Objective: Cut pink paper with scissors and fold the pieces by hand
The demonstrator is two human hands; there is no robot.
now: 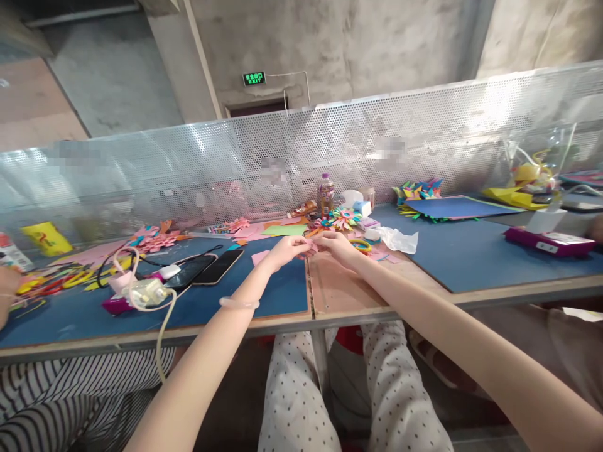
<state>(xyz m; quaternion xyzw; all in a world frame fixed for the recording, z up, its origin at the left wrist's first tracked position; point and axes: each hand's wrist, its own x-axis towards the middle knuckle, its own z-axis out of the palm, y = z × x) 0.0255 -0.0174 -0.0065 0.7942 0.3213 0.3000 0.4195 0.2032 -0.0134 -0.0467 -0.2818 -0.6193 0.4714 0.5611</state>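
Both my hands meet over the middle of the table, close to the seam between the blue mat and bare wood. Between my fingertips is a small piece of pink paper [311, 247]. My left hand [288, 249] pinches it from one side, and my right hand [335, 246] pinches it from the other. Fingers hide much of the paper, so its folds cannot be made out. Just behind lie a green paper sheet [284, 230] and a multicoloured paper flower [346, 218]. A roll of yellow tape [360, 245] sits beside my right hand.
Phones [218, 267] and a power adapter [144, 292] with cables lie at left. A bottle [325, 196] stands near the perforated metal screen [254, 157]. Crumpled white plastic [399, 239], blue sheets [464, 207] and a purple box [549, 242] lie right. People sit on both sides.
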